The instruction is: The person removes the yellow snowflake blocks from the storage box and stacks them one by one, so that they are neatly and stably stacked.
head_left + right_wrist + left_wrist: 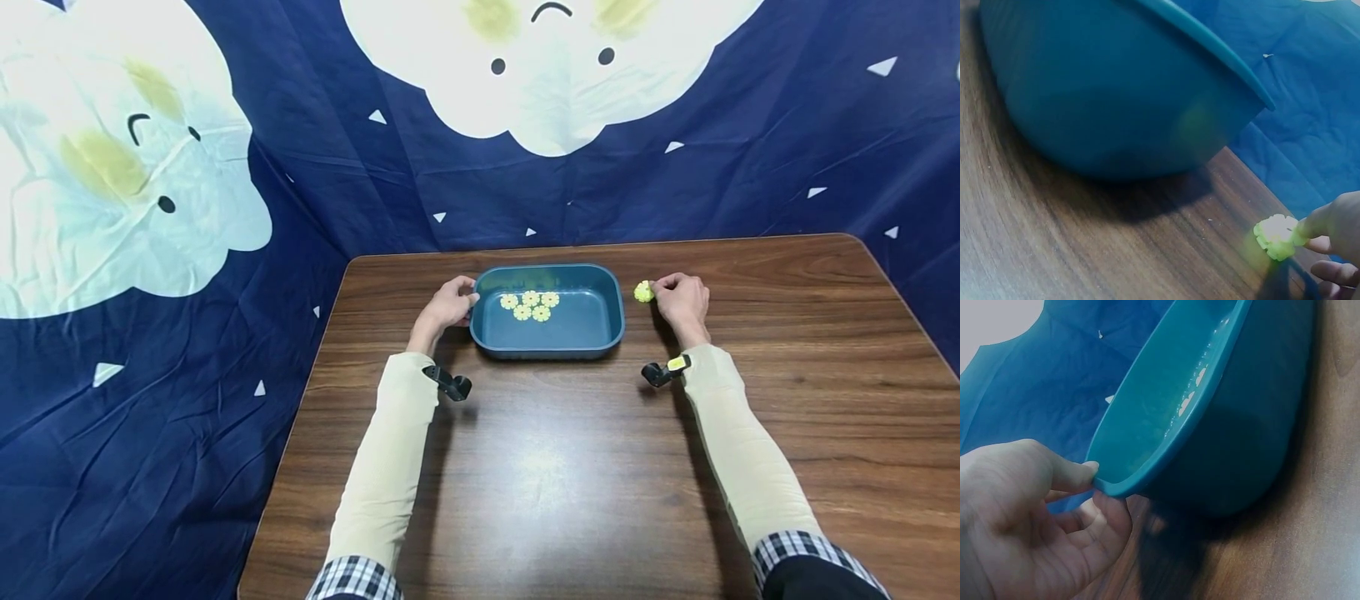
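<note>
"Basin (581, 322) — where?"
"Just right of your left hand (450, 304), which pinches its rim (1124, 489)."
"And the flower (642, 292) outside it?"
"Left of your right hand (684, 302) — that hand pinches its edge."

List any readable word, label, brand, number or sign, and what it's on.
None: no readable text in any view.
Teal basin: no lettering visible; yellow flower shapes inside, no words.
Yellow-green piece: no lettering visible.
Yellow patch at the right wrist: too small to tell whether anything is printed.
Blue backdrop: cloud faces, white shapes; no words.
</note>
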The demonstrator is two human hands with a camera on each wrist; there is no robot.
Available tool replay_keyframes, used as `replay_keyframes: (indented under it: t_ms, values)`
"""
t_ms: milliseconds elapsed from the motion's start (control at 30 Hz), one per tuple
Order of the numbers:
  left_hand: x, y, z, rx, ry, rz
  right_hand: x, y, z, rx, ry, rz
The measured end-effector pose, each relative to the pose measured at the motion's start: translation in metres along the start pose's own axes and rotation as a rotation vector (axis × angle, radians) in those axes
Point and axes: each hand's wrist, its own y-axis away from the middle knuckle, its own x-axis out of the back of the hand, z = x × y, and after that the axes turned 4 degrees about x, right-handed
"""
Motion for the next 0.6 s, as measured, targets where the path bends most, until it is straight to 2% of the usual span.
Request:
replay_keyframes:
  t_ms: [267,600]
  values:
    - [-0.0001,0.0000,0.0005,-0.001,0.002,0.001,-0.0022,-0.0012,0.0022,0.018,0.025,-0.005]
    - [-0.0005,-0.0004,-0.0002,0.001,-0.003,0.005,-0.0028,-0.0004,0.0044,0.002,0.024,-0.021]
